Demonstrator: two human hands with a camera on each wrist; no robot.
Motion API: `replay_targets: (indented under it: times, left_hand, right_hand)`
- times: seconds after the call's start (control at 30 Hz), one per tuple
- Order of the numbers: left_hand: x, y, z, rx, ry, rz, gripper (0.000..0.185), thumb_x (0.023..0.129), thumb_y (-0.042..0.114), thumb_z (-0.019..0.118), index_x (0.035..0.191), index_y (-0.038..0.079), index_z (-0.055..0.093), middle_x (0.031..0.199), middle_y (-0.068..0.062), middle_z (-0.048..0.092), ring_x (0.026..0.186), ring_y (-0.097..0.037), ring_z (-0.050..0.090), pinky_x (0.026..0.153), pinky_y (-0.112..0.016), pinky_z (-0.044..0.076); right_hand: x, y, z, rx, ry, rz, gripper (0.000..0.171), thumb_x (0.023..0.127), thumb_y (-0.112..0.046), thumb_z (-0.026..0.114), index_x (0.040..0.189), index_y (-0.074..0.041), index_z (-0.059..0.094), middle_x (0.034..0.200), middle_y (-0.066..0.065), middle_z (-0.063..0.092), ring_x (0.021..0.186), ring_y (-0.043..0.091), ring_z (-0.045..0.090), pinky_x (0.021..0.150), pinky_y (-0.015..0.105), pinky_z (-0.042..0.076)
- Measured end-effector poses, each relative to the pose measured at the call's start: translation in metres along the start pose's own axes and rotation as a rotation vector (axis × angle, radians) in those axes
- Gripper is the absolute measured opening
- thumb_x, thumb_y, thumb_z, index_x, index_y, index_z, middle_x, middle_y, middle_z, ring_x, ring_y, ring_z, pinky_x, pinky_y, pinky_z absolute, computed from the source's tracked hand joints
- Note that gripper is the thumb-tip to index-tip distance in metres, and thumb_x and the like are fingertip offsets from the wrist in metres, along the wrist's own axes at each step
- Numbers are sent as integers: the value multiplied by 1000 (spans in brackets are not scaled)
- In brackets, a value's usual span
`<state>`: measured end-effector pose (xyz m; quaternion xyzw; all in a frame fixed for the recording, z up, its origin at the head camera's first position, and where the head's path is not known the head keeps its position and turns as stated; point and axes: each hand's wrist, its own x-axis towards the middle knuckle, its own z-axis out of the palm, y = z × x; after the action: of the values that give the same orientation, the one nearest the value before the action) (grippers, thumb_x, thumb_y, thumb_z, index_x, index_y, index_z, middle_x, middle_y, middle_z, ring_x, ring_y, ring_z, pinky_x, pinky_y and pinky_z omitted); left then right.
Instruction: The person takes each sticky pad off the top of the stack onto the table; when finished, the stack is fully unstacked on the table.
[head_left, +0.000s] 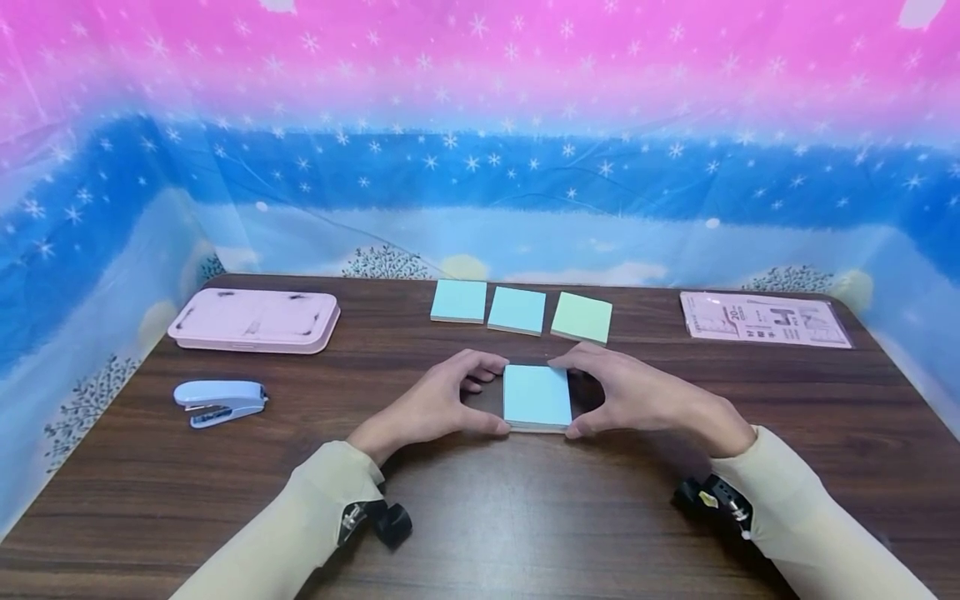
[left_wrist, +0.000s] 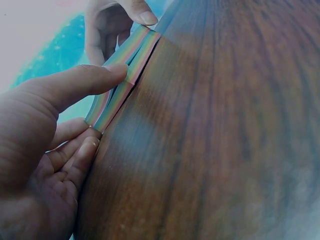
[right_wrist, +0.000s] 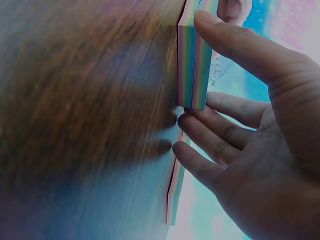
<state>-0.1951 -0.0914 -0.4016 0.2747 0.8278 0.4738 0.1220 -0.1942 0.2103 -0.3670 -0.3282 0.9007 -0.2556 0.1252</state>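
Observation:
Two sticky note pads (head_left: 537, 395), one on top of the other, sit on the table in front of me with a light blue sheet uppermost. Their striped rainbow edges (left_wrist: 111, 102) show in the left wrist view, with a gap between the layers. My left hand (head_left: 448, 395) grips the stack at its left corners, thumb near and fingers far. At the right corners my right hand (head_left: 637, 390) holds it the same way. The right wrist view shows the thumb at the striped side (right_wrist: 192, 67), the fingertips curled at its far end.
Behind the hands lie two light blue pads (head_left: 458, 300) (head_left: 516, 310) and a light green pad (head_left: 582, 317). A pink case (head_left: 253, 318) and a light blue stapler (head_left: 221, 402) are on the left. A flat pink packet (head_left: 765, 319) lies at the back right. Patterned cloth (head_left: 480, 167) hangs behind the table.

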Motion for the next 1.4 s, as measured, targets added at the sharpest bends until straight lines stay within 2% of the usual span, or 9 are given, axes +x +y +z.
replay_targets:
  times: [0.63,1.4]
  left_hand:
    - [1,1,0,15,21,37,77,78,21,97,144,7,60,137,-5,61,124,-23,59,106,-37,51]
    - [0,-1,2,1,22,34,77,77,19,97,144,6,60,137,-6,61,124,-23,60,106,-37,51]
  right_hand:
    - [2,-1,-2,-30,21,-16,79,85,-35,91,150,-4,57,140,9,60,125,27,58,108,52,47]
    - [0,-3,0,-33,51,-23,79,82,-34,90,149,-6,58,139,7,59,122,27,58,105,52,49]
